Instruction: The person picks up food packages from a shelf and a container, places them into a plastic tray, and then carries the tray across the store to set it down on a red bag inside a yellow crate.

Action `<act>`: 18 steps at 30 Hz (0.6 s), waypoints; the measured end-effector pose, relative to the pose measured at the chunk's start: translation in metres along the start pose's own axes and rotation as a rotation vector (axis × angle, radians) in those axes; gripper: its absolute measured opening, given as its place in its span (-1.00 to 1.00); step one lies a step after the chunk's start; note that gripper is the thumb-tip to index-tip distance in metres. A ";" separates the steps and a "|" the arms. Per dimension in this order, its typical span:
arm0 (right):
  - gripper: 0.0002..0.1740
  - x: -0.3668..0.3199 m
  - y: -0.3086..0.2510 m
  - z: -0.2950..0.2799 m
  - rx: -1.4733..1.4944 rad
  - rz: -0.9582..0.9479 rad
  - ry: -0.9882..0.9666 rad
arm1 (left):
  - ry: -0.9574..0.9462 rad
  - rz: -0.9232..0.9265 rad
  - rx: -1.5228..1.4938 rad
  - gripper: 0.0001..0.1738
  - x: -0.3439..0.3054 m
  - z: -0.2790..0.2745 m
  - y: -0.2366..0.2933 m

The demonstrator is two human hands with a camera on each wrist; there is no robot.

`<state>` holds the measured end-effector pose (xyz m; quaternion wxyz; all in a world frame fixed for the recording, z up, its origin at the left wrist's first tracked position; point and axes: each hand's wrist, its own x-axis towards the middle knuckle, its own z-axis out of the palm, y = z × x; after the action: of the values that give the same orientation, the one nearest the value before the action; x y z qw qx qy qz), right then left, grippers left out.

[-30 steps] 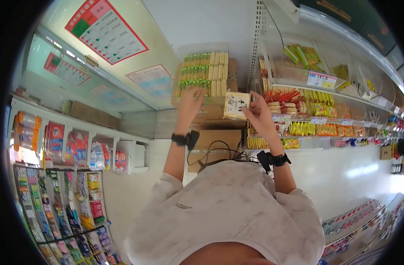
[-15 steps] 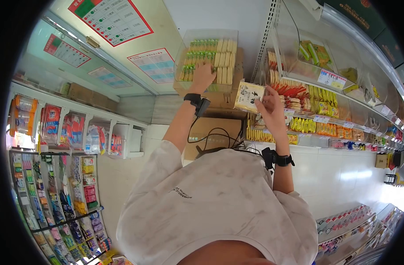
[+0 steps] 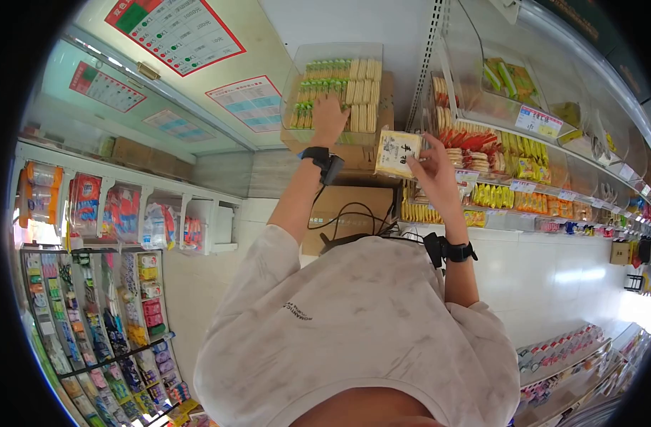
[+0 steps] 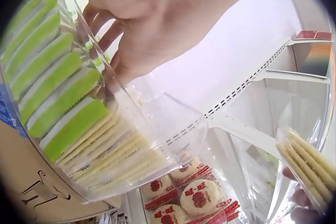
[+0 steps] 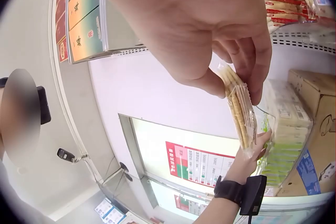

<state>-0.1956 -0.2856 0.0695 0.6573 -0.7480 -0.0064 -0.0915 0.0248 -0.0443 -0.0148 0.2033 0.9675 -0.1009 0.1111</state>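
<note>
In the head view my right hand (image 3: 439, 174) pinches a clear-wrapped square pack of crackers (image 3: 397, 151) by its right edge, thumb on the printed front. The right wrist view shows that same cracker pack (image 5: 240, 106) edge-on, thin slabs side by side, between thumb and fingers. My left hand (image 3: 328, 119) reaches over the front wall of a clear plastic bin (image 3: 291, 135), its fingers spread on the rows of green-ended cracker packs (image 3: 324, 69). Seen from the left wrist, fingers (image 4: 107, 40) hang inside the clear wall beside the upright green packs (image 4: 68, 85); their tips are partly hidden.
Cardboard boxes (image 3: 361, 199) stand under and in front of the bin. To the right, shelves hold red-wrapped rice crackers (image 3: 475, 139) and yellow packets (image 3: 493, 196). A glass cabinet (image 3: 162, 117) with posters stands left. Dark cables (image 3: 357, 210) lie near the shirt.
My left hand has moved forward and right, from the bin's front edge onto the packs inside. The right hand keeps its pinch on the cracker pack, which has shifted slightly right and forward.
</note>
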 end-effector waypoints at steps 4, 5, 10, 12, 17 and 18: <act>-0.31 0.000 0.001 -0.001 0.022 0.015 0.009 | -0.004 0.003 0.057 -0.66 0.003 0.006 0.000; -0.32 -0.001 0.000 -0.001 0.033 0.020 0.012 | 0.005 0.010 0.071 -0.66 0.004 0.007 0.001; -0.31 -0.005 0.006 -0.004 0.086 0.023 0.025 | -0.023 0.076 -0.011 -0.72 0.005 0.012 -0.012; -0.31 -0.007 0.007 -0.005 0.093 0.026 0.031 | -0.041 0.089 -0.056 -0.73 0.003 0.008 -0.011; -0.32 -0.008 0.014 -0.003 0.053 -0.006 0.050 | -0.054 -0.052 0.022 -0.72 0.000 0.000 0.017; -0.32 -0.008 0.014 -0.003 0.054 -0.003 0.048 | -0.043 -0.078 0.066 -0.72 0.001 0.004 0.018</act>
<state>-0.2016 -0.2894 0.0548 0.6772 -0.7274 0.0059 -0.1102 0.0220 -0.0616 -0.0112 0.1732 0.9791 -0.0636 0.0856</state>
